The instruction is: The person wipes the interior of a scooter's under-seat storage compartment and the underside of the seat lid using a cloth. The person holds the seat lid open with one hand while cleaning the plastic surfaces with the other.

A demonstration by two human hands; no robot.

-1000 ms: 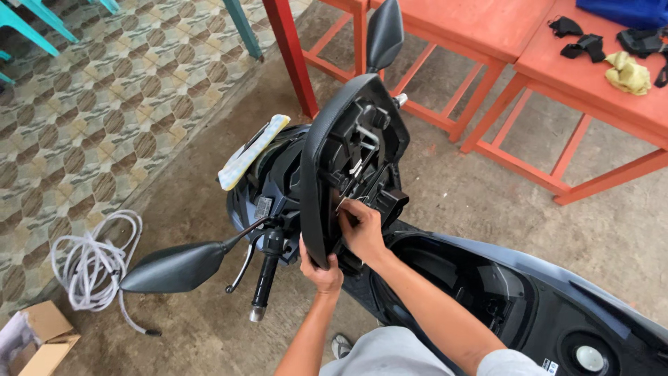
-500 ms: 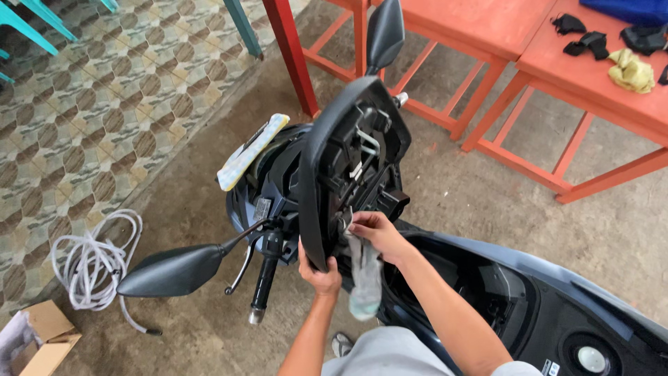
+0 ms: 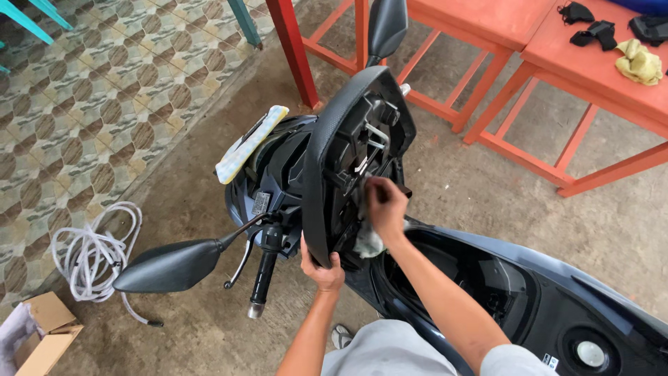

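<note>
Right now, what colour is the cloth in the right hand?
Pale whitish-grey cloth, held by the right hand; head view.

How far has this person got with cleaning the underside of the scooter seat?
Done: the seat is tipped up, baring its underside and the storage bay. In hand: the left hand grips the seat's lower edge, while the right hand presses a pale cloth against the underside's middle. Left: I can't tell how clean the ribbed upper part is; the bay looks untouched.

1. The left hand is bare, with no glove and no sleeve on the forearm.
2. The right hand is bare too.
3. The person wears light grey clothing.
</note>
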